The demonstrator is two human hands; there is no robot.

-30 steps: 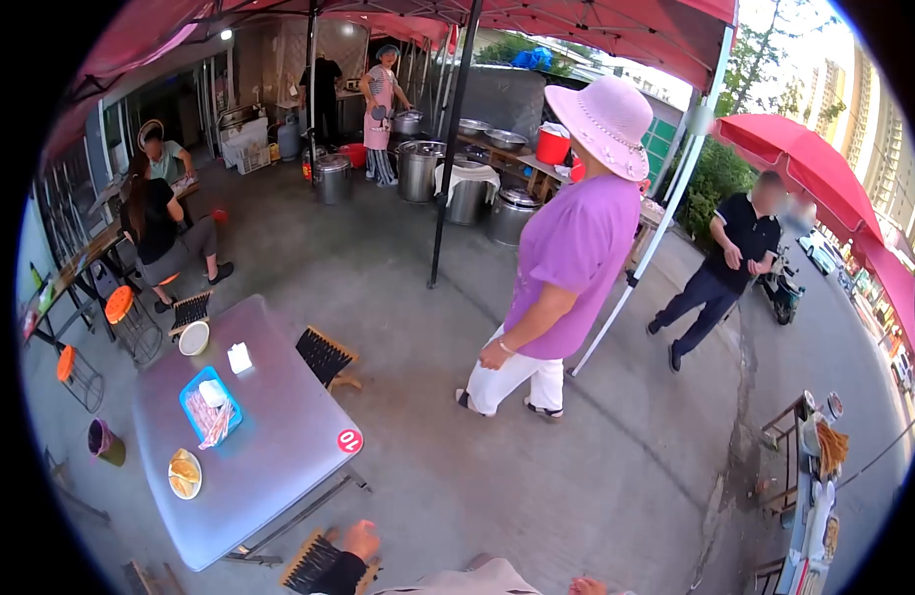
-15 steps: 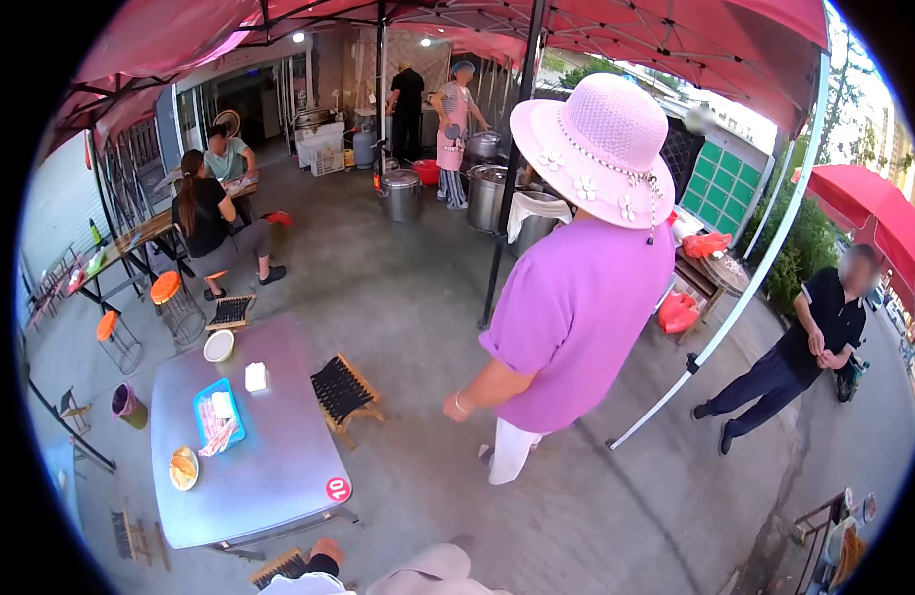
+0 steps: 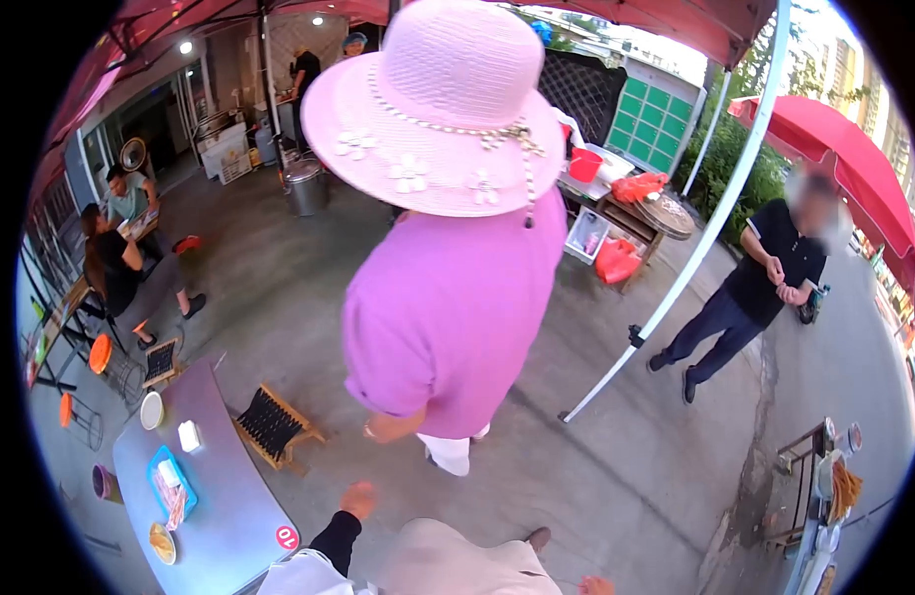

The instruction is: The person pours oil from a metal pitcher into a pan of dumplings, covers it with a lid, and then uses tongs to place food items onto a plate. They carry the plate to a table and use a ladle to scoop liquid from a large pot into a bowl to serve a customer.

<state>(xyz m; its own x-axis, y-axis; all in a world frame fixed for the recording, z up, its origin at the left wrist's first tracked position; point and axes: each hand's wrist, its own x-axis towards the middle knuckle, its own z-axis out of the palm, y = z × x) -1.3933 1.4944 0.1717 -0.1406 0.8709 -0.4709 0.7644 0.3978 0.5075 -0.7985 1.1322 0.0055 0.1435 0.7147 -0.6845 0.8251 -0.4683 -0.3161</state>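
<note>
Table (image 3: 225, 466) is sitting lower left, bowl (image 3: 152, 411) at its far end, tissue stack (image 3: 189, 436) nearer, then basket (image 3: 187, 483), then plate (image 3: 175, 555) holding food (image 3: 161, 541) at the near left; folding stool (image 3: 269, 426) is standing just right of the table, second stool (image 3: 160, 363) beyond the far end. Closest person (image 3: 448, 307) is standing ahead at centre, slanted pole (image 3: 676, 273) to the right, another person (image 3: 760, 263) right of that. Bench (image 3: 636, 220) is standing behind, between closest person and pole, upper bag (image 3: 639, 186) on top, lower bag (image 3: 617, 261) below.
</note>
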